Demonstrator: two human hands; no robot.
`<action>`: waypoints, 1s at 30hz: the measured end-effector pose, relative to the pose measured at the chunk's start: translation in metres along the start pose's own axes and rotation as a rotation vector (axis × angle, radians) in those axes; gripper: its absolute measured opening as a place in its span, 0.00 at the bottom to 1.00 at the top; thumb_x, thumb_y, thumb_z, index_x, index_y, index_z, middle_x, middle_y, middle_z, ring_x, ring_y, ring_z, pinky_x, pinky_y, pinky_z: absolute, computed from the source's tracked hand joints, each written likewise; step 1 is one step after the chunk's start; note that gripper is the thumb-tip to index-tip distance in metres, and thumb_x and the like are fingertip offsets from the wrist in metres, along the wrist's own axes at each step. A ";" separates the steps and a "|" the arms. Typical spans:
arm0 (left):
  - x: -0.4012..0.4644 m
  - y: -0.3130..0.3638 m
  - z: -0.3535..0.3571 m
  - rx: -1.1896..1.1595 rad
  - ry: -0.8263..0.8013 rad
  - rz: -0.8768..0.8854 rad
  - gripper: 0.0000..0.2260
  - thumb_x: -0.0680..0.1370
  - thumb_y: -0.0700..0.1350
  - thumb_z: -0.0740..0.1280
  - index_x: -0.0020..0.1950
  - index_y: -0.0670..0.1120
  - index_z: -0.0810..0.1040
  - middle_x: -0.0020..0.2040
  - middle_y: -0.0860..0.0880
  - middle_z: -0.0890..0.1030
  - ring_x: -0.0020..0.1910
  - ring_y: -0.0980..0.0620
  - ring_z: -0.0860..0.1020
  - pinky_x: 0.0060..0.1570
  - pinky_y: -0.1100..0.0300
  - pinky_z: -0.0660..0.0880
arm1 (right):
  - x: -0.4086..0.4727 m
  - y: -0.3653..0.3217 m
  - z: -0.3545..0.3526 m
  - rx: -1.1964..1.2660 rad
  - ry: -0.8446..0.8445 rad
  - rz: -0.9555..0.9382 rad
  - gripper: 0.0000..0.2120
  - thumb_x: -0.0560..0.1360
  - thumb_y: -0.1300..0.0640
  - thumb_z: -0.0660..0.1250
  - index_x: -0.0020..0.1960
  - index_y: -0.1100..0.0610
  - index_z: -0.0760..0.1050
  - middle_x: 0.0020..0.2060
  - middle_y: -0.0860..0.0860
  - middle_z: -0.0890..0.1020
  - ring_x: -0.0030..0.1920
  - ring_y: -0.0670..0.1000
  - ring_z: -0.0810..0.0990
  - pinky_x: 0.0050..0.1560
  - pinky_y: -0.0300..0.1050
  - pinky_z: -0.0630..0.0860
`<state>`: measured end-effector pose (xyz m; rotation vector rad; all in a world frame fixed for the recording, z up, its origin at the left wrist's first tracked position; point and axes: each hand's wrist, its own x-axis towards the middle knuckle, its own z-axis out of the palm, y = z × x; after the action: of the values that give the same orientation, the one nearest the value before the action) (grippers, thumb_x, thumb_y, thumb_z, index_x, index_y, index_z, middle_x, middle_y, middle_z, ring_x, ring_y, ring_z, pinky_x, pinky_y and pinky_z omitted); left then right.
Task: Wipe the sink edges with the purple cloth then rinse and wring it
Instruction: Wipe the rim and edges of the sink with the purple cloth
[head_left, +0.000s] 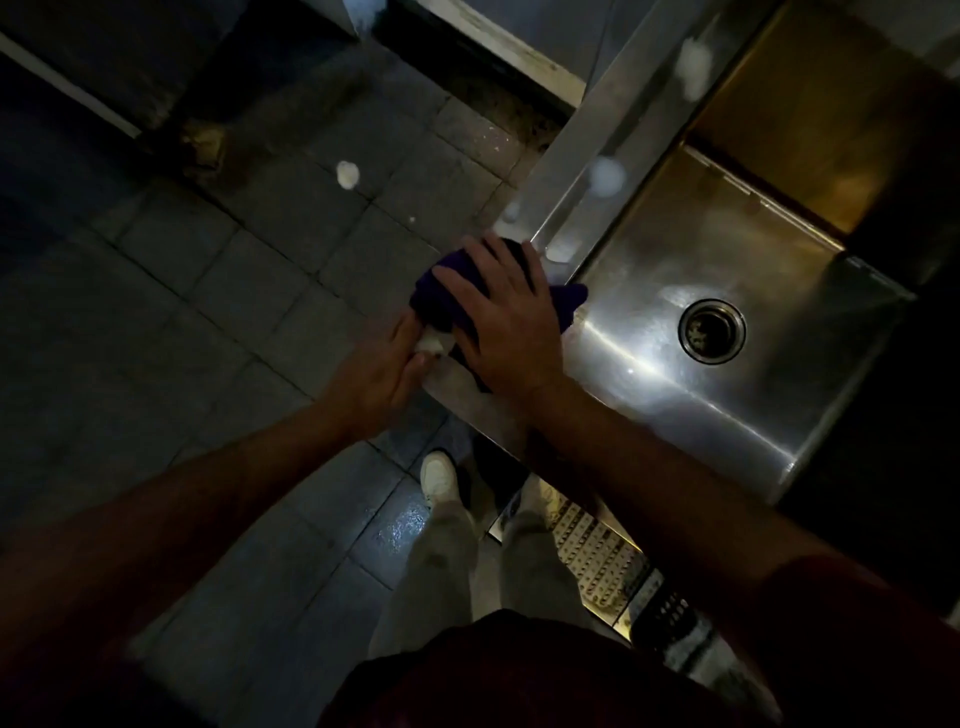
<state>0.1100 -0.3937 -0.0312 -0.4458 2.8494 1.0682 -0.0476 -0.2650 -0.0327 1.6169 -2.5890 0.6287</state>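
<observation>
The purple cloth (436, 296) lies bunched on the near left corner of the steel sink's rim (566, 166). My right hand (501, 317) presses flat on top of the cloth, fingers spread. My left hand (384, 369) is cupped just below the rim's outer edge, beside the cloth, with a blob of white foam (431, 343) resting against its fingers. The sink basin is bare, with a round drain (711, 331) in its floor. Dim light hides most of the cloth's folds.
Foam blobs sit on the rim (605, 176) and further up (693, 62); another lies on the tiled floor (347, 174). A second basin (810, 104) lies beyond. My white shoes (439, 475) stand on wet tiles by a perforated floor grate (597, 561).
</observation>
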 end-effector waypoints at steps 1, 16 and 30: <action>0.001 -0.001 0.000 0.005 -0.002 0.004 0.28 0.84 0.57 0.49 0.80 0.43 0.55 0.74 0.40 0.67 0.66 0.44 0.71 0.64 0.56 0.67 | 0.006 0.004 0.003 -0.010 0.028 0.012 0.23 0.77 0.49 0.65 0.70 0.53 0.75 0.72 0.59 0.72 0.75 0.62 0.66 0.76 0.66 0.56; 0.001 0.002 -0.004 0.098 -0.049 -0.093 0.29 0.83 0.58 0.49 0.82 0.48 0.49 0.79 0.43 0.61 0.72 0.44 0.67 0.67 0.59 0.62 | 0.089 0.110 -0.028 -0.078 0.144 0.293 0.21 0.76 0.48 0.62 0.67 0.52 0.75 0.69 0.56 0.74 0.71 0.59 0.70 0.76 0.62 0.58; 0.019 0.018 0.004 0.022 0.073 -0.191 0.25 0.82 0.57 0.53 0.74 0.44 0.66 0.74 0.44 0.68 0.66 0.46 0.71 0.62 0.56 0.67 | 0.031 0.064 -0.043 0.252 0.076 0.204 0.21 0.74 0.55 0.63 0.67 0.52 0.76 0.71 0.55 0.73 0.71 0.59 0.69 0.73 0.59 0.64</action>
<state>0.0865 -0.3830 -0.0256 -0.7520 2.8061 1.0043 -0.1252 -0.2521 -0.0066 1.3591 -2.7315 1.0454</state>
